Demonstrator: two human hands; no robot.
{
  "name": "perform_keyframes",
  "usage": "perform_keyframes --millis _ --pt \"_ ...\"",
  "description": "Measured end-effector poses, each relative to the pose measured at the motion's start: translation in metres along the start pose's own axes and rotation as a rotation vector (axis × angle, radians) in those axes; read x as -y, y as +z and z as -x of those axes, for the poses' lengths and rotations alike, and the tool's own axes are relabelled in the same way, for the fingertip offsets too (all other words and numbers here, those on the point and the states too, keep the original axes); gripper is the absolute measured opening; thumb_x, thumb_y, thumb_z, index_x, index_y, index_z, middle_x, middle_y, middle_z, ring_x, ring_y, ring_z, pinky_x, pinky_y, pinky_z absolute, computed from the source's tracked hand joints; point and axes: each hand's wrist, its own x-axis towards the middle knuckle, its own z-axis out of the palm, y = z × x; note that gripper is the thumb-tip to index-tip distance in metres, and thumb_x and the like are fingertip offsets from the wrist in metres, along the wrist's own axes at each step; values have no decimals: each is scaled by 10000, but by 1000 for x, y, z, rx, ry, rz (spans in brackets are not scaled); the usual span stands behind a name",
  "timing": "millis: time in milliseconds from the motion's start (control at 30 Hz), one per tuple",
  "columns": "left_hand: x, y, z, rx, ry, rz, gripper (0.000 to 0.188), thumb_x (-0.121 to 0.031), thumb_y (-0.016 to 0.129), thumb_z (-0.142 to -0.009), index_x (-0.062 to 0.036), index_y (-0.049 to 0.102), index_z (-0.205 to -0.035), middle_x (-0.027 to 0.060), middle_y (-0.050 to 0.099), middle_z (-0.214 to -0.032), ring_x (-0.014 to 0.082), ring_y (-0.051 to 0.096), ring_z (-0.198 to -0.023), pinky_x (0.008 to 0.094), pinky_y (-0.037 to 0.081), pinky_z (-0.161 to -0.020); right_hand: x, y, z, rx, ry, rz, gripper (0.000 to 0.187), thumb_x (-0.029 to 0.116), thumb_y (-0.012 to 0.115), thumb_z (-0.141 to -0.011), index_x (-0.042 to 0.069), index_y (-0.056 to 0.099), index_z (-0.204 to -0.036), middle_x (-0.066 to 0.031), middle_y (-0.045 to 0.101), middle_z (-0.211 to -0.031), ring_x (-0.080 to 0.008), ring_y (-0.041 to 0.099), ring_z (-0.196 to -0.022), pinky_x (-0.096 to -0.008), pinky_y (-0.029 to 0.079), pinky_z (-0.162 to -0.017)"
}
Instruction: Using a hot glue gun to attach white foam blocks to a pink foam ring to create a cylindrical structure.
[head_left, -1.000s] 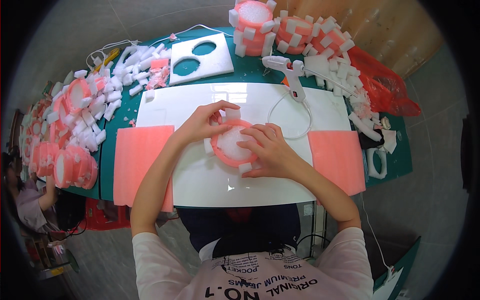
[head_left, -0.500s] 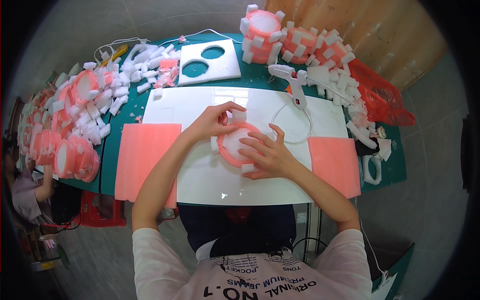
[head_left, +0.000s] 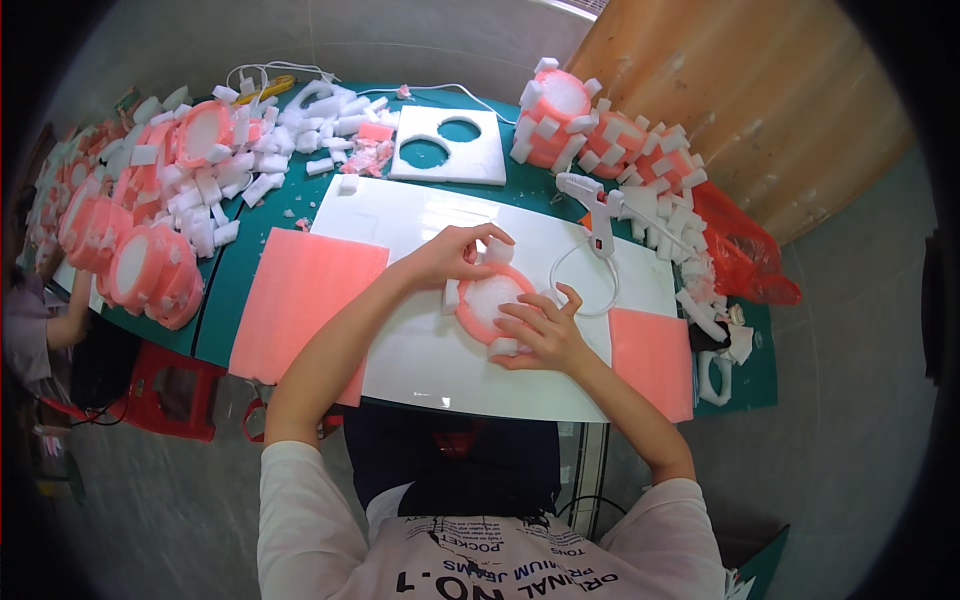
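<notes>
A round foam piece (head_left: 490,297), white in the middle with a pink foam rim, lies on the white board in front of me. Small white foam blocks stand around its rim. The thumb and fingers of my left hand (head_left: 462,255) close on the white foam block (head_left: 497,251) at its far edge. My right hand (head_left: 545,335) grips the near right side, fingers spread over the top and thumb low by the near block (head_left: 502,347). Another block (head_left: 451,296) sits at the left of the rim. My right fingers partly cover the right side.
Pink foam sheets lie left (head_left: 310,300) and right (head_left: 650,362) on the white board (head_left: 420,375). A white glue gun (head_left: 597,215) rests beyond my right hand. Behind are a foam panel with two holes (head_left: 450,170), loose white blocks and finished-looking stacks (head_left: 556,115). Another person sits far left.
The whole view has shifted and turned slightly. My hands stay on the round foam piece with nearly the same hold, and the blocks around it look unchanged.
</notes>
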Motion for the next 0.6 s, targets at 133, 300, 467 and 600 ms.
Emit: perform_keyframes --millis 133,300,467,600 --pt "1 2 0 3 -8 -7 438 -159 710 -715 -170 586 -1135 -31 436 -631 63 388 -572 215 323 -528 -1 -1 0 17 -5 -14 442 504 727 -620 182 630 -906 32 604 -997 -149 554 -942 -502 210 -950" --pt "4 1 -1 10 3 -2 430 -181 711 -722 -172 585 -1133 -25 446 -645 63 387 -586 216 323 -531 -1 -1 -2 27 7 -40 445 484 736 -611 174 620 -910 32 600 -989 -149 556 -925 -499 215 -947" --pt "5 2 -1 1 -6 0 416 -199 710 -732 -175 586 -1128 -28 434 -635 66 377 -580 215 317 -529 -1 -1 -3 21 1 -56 447 475 741 -605 173 616 -910 28 597 -992 -150 554 -928 -497 221 -943" --pt "2 3 -1 6 -29 -15 410 -202 708 -737 -177 587 -1128 -30 416 -622 66 374 -577 216 312 -527 -2 -1 -3 21 4 -68 448 472 745 -601 173 614 -909 24 595 -993 -151 552 -933 -495 225 -940"
